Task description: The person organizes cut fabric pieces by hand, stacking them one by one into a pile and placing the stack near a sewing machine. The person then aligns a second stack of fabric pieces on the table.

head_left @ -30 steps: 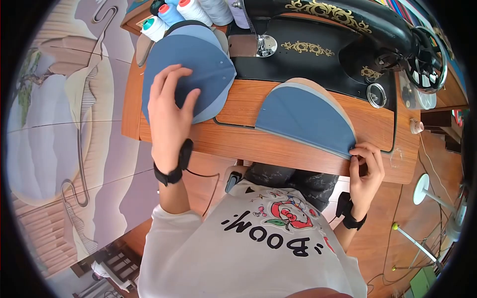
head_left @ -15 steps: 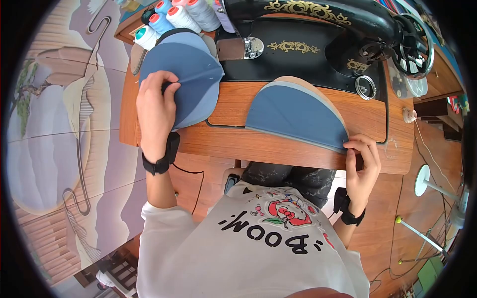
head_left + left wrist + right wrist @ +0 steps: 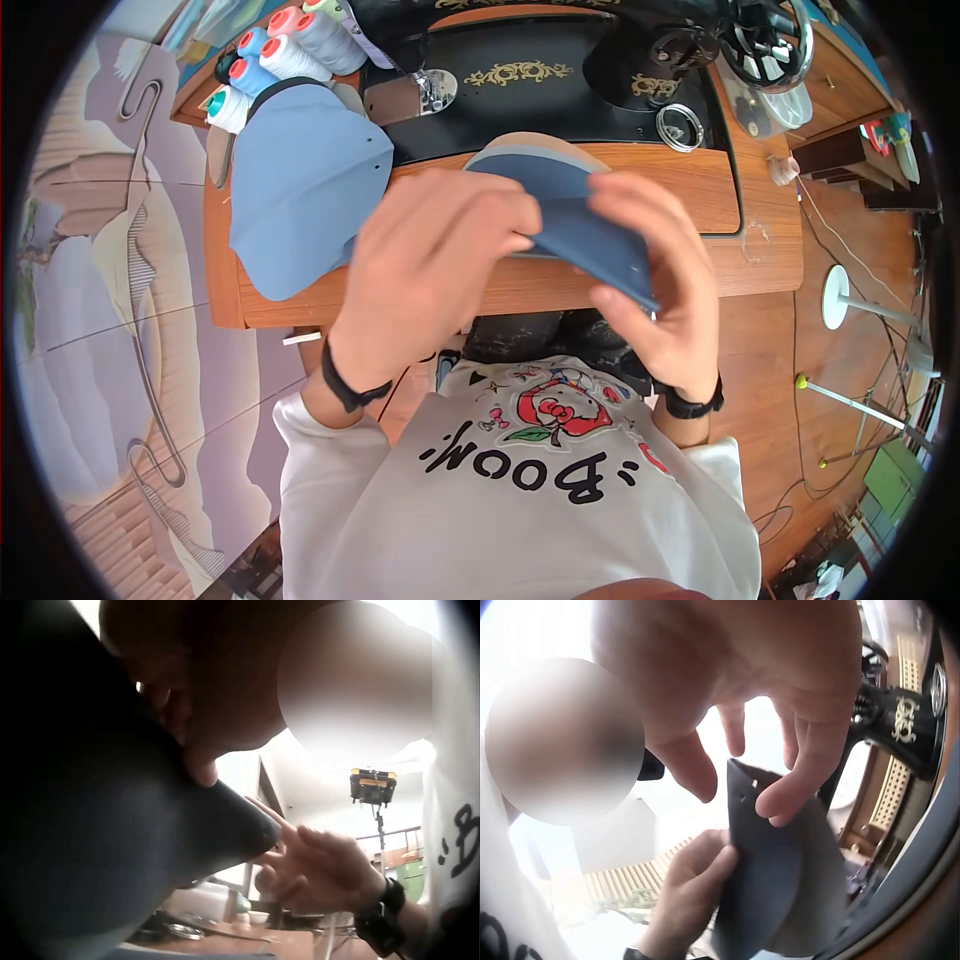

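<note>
Between two hands (image 3: 435, 265), one blue panel (image 3: 585, 235)

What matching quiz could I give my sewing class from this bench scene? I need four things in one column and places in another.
Things:
1. dark blue fabric piece
2. light blue fabric piece
3. thread spools
4. handwheel

Places:
A. far left corner of the table
B. lying flat on the table's left side
C. held up between both hands
D. right end of the sewing machine

Pairs: 1-C, 2-B, 3-A, 4-D
</note>
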{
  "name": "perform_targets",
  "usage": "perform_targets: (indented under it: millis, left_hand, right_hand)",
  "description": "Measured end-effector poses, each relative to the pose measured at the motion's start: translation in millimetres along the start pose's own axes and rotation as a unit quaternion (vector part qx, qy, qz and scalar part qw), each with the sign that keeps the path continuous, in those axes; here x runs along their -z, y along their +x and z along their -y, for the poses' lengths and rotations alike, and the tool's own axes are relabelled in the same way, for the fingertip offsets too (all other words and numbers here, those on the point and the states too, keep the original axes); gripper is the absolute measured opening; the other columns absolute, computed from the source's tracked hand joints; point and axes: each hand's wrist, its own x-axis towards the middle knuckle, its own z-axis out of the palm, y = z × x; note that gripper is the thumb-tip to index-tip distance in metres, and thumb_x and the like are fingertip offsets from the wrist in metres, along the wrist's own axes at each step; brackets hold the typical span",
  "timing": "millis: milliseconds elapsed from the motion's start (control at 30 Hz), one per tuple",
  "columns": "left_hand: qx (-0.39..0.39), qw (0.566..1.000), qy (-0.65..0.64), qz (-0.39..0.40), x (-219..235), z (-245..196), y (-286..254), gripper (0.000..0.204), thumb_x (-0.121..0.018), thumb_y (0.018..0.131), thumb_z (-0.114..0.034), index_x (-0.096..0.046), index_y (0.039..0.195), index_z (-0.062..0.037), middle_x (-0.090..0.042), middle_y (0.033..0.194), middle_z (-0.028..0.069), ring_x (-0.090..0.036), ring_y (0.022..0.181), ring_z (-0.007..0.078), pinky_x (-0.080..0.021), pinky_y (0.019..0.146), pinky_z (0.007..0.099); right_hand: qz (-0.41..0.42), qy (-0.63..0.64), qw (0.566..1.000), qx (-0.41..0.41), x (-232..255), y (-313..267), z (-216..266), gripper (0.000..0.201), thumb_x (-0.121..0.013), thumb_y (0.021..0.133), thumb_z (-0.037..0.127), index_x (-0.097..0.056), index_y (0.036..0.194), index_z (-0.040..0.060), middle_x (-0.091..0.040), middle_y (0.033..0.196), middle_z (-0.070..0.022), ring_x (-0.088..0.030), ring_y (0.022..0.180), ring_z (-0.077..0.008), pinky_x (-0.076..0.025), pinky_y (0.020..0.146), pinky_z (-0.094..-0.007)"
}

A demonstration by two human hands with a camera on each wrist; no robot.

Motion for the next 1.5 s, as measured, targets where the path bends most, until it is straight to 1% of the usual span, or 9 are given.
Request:
perform_targets:
  millis: [67,233,533,667,767,900,1133,1233,1500]
  left_hand:
    - [-0.021,0.999,-0.018,0.025,-5.3,-0.6,7.2,0.014,-0.073,0.079,0.003,-0.066,0.091,-0.0019,-0.072,0.092,0.0082,-0.066,0.080,0.0244,-0.051,0.072,0.0330]
    - [-0.099,0.994,-0.040,0.004,4.9,-4.3,18.0,0.019,-0.076,0.077,0.001,-0.068,0.094,-0.0023,-0.070,0.093,0.0085,-0.064,0.083,0.0290,-0.051,0.072,0.0360]
    - [0.182,0.970,-0.044,0.155,-42.1,26.1,-49.9,0.062,-0.080,0.077,-0.006,-0.057,0.134,-0.0112,-0.052,0.142,0.0161,-0.054,0.128,0.0414,-0.045,0.105,0.0452]
    - [0.237,0.957,-0.123,0.114,-36.1,22.3,-41.5,0.054,-0.079,0.079,-0.005,-0.061,0.130,-0.0095,-0.058,0.133,0.0148,-0.061,0.114,0.0335,-0.050,0.094,0.0402]
    - [0.278,0.948,-0.137,0.071,-31.2,26.4,-39.9,0.040,-0.075,0.079,0.008,-0.068,0.116,-0.0067,-0.064,0.115,0.0081,-0.053,0.078,0.0135,-0.046,0.065,0.0250]
    - [0.303,0.942,-0.141,0.019,-9.7,23.4,-44.5,0.031,-0.072,0.081,0.011,-0.070,0.107,-0.0051,-0.064,0.116,0.0046,-0.053,0.076,0.0071,-0.045,0.063,0.0219]
    - [0.331,0.936,-0.099,0.058,0.4,34.5,-62.3,0.032,-0.072,0.080,0.009,-0.069,0.108,-0.0059,-0.066,0.116,0.0066,-0.063,0.086,0.0154,-0.048,0.066,0.0261]
    - [0.279,0.951,0.131,-0.016,30.4,54.8,-61.7,0.035,-0.074,0.080,0.004,-0.067,0.113,-0.0063,-0.067,0.119,0.0090,-0.064,0.106,0.0292,-0.050,0.081,0.0369]
    - [0.280,0.926,0.255,-0.008,49.9,96.9,-63.9,0.021,-0.074,0.081,0.002,-0.068,0.100,-0.0047,-0.068,0.102,0.0106,-0.061,0.099,0.0330,-0.049,0.086,0.0404]
  right_hand:
    - [0.097,-0.200,0.967,0.123,10.9,13.2,-5.5,0.048,-0.067,0.073,-0.011,-0.073,0.118,0.0014,-0.064,0.128,-0.0181,-0.069,0.105,-0.0301,-0.056,0.088,-0.0362]
    - [0.027,-0.162,0.968,0.188,15.2,24.8,10.9,0.041,-0.058,0.066,-0.012,-0.076,0.101,-0.0014,-0.070,0.116,-0.0147,-0.069,0.104,-0.0265,-0.055,0.091,-0.0335]
    - [0.076,-0.228,0.970,-0.033,52.9,-9.5,-36.6,0.028,-0.048,0.059,-0.011,-0.065,0.080,-0.0049,-0.071,0.111,-0.0155,-0.069,0.090,-0.0256,-0.052,0.079,-0.0310]
    - [0.077,-0.198,0.977,-0.018,52.8,-3.8,-33.5,0.020,-0.046,0.058,-0.011,-0.058,0.073,-0.0042,-0.071,0.106,-0.0159,-0.065,0.083,-0.0219,-0.050,0.079,-0.0301]
    - [0.105,-0.122,0.987,0.019,48.4,3.1,-34.3,0.020,-0.046,0.057,-0.010,-0.057,0.072,-0.0040,-0.071,0.104,-0.0158,-0.066,0.086,-0.0222,-0.050,0.080,-0.0302]
    - [0.101,-0.146,0.984,0.032,39.8,8.4,-31.4,0.021,-0.045,0.057,-0.009,-0.058,0.073,-0.0031,-0.070,0.102,-0.0148,-0.067,0.088,-0.0243,-0.050,0.080,-0.0300]
    - [0.086,-0.336,0.938,-0.003,40.1,-6.6,-36.8,0.032,-0.054,0.064,-0.012,-0.067,0.090,0.0002,-0.067,0.114,-0.0128,-0.061,0.109,-0.0351,-0.050,0.093,-0.0404]
    - [0.074,-0.384,0.921,0.012,39.5,-15.8,-31.6,0.031,-0.057,0.067,-0.011,-0.069,0.092,0.0015,-0.066,0.119,-0.0132,-0.056,0.120,-0.0403,-0.047,0.100,-0.0468]
    - [0.012,-0.412,0.910,0.033,32.7,-21.9,-24.0,0.028,-0.056,0.070,-0.009,-0.071,0.092,0.0013,-0.065,0.122,-0.0141,-0.054,0.128,-0.0414,-0.046,0.103,-0.0489]
